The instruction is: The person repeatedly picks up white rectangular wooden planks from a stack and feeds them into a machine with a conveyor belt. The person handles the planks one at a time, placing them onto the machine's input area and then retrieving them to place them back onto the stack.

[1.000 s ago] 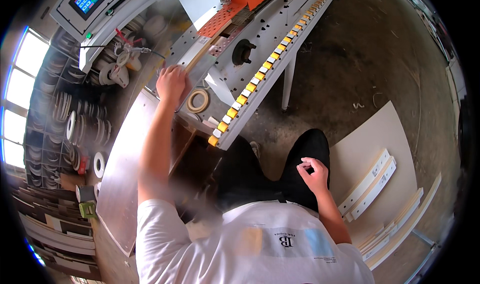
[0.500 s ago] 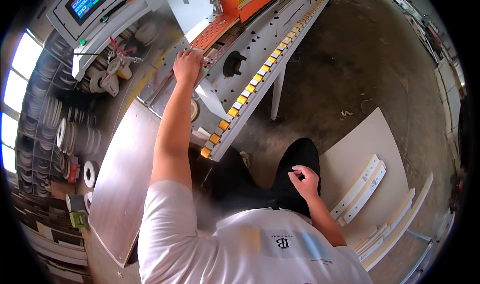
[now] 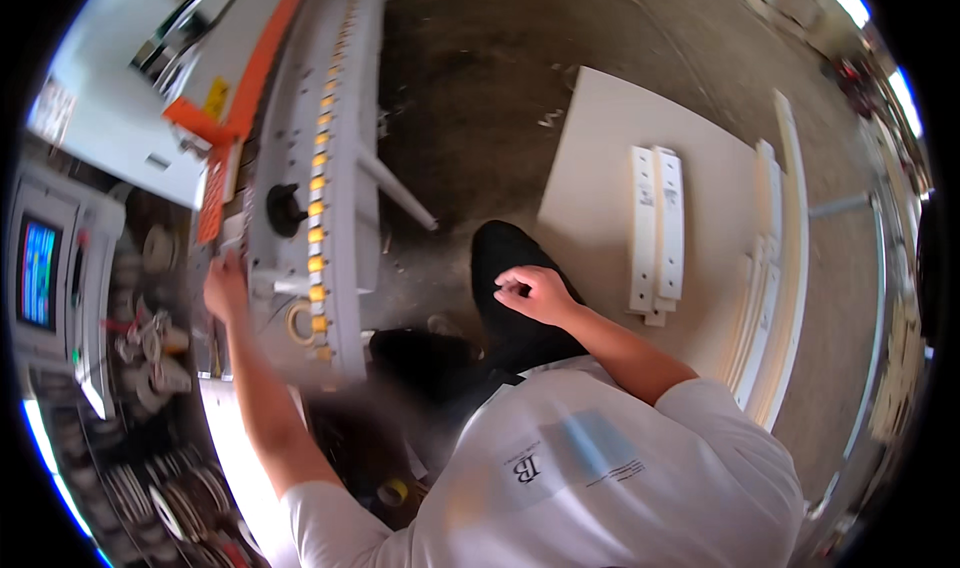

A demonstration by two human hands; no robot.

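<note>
My left hand [image 3: 225,288] is at the near end of a machine's infeed, just below a perforated orange plate [image 3: 212,203]. Its fingers are bunched together and a little blurred; a small whitish piece [image 3: 232,232] lies right beyond the fingertips. Whether the fingers grip that piece or only touch the machine's edge is too unclear to make out. Over my dark-trousered thigh hangs my right hand [image 3: 535,294], its thumb and fingers curled into a loose ring with nothing visible inside. It is apart from the machine.
A rail with yellow rollers [image 3: 317,236] runs along the machine. Left stands a control panel with a lit screen [image 3: 38,273]. On my right, a large pale board [image 3: 590,158] carries white drilled strips [image 3: 643,233], with longer strips [image 3: 792,198] beside them. A roll of tape [image 3: 300,322] sits beneath the machine.
My view has turned to the right, so the machine now lies further left and the pale board nearer the middle. My left hand stays by the infeed, its fingers more bunched; my right remains curled.
</note>
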